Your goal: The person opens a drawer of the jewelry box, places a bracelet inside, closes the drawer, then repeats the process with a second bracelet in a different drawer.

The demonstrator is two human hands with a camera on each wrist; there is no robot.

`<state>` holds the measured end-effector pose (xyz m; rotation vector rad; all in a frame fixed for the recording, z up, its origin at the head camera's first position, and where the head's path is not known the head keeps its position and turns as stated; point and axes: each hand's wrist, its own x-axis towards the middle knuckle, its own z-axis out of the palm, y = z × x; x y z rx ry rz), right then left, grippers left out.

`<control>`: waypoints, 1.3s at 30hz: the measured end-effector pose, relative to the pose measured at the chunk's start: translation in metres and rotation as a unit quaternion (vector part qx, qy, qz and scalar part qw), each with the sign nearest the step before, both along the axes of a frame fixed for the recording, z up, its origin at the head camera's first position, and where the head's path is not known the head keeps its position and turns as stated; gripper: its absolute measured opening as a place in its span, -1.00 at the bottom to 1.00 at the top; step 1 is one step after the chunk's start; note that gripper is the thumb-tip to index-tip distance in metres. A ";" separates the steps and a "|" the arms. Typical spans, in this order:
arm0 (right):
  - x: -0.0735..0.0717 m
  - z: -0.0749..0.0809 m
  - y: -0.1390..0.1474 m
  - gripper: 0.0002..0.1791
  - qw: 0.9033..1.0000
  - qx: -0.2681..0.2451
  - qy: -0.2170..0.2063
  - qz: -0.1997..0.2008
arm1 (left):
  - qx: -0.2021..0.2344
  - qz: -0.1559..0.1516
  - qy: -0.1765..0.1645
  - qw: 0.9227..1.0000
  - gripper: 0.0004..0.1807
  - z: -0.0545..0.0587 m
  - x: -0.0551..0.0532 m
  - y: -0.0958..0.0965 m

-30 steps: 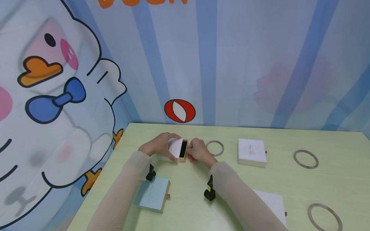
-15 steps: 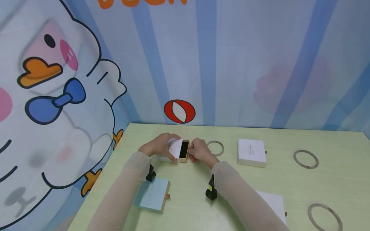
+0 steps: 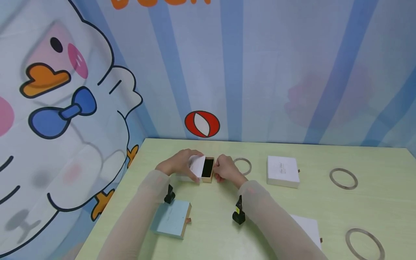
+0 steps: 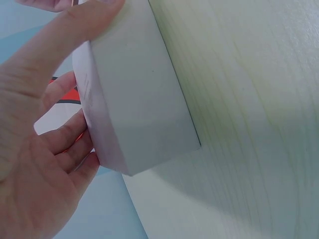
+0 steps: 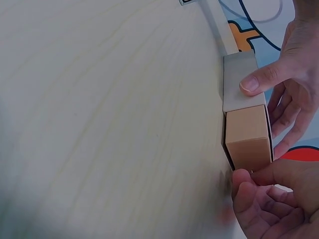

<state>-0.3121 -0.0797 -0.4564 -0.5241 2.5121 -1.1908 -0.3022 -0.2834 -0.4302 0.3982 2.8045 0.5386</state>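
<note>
My left hand (image 3: 178, 164) grips the white sleeve (image 3: 197, 167) of a drawer box at the back left of the table, thumb on the near side, fingers over the far side. Out of the sleeve's right end sticks a tan drawer (image 5: 246, 132) with a black inside (image 3: 208, 168). At the drawer's front my right hand (image 3: 226, 169) pinches with thumb and forefinger; the pull there is mostly hidden by the fingertips. The left wrist view shows the sleeve's plain long side (image 4: 139, 94) on the tabletop.
A light blue drawer box (image 3: 172, 219) with a brown tab lies nearer me. Further right are a white box (image 3: 282, 171), another white box (image 3: 307, 229) partly behind my right sleeve, and grey rings (image 3: 343, 178), one ring (image 3: 246, 171) just behind my right hand.
My right hand has drawn the drawer a little further right out of the sleeve, so more of its black inside shows. My left hand has stayed in place.
</note>
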 end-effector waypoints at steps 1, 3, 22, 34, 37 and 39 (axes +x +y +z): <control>0.000 0.000 0.000 -0.69 1.000 0.003 0.000 0.000 | 0.001 0.000 0.001 1.000 0.02 0.000 0.000 0.000; -0.001 0.000 0.001 -0.68 1.000 0.008 0.000 0.000 | 0.003 -0.002 0.002 1.000 0.02 0.001 0.000 0.000; -0.003 0.002 0.007 -0.66 1.000 0.017 0.009 0.010 | -0.001 0.011 -0.004 1.000 0.02 0.001 0.001 0.002; -0.003 0.005 0.009 -0.65 1.000 0.028 0.008 0.010 | -0.003 0.022 -0.010 1.000 0.03 0.003 0.003 0.004; -0.003 0.005 0.009 -0.65 1.000 0.029 0.007 0.010 | -0.001 0.021 -0.010 1.000 0.03 0.004 0.004 0.004; -0.004 0.005 0.009 -0.66 1.000 0.029 0.004 0.008 | 0.000 0.022 -0.010 1.000 0.04 0.006 0.005 0.004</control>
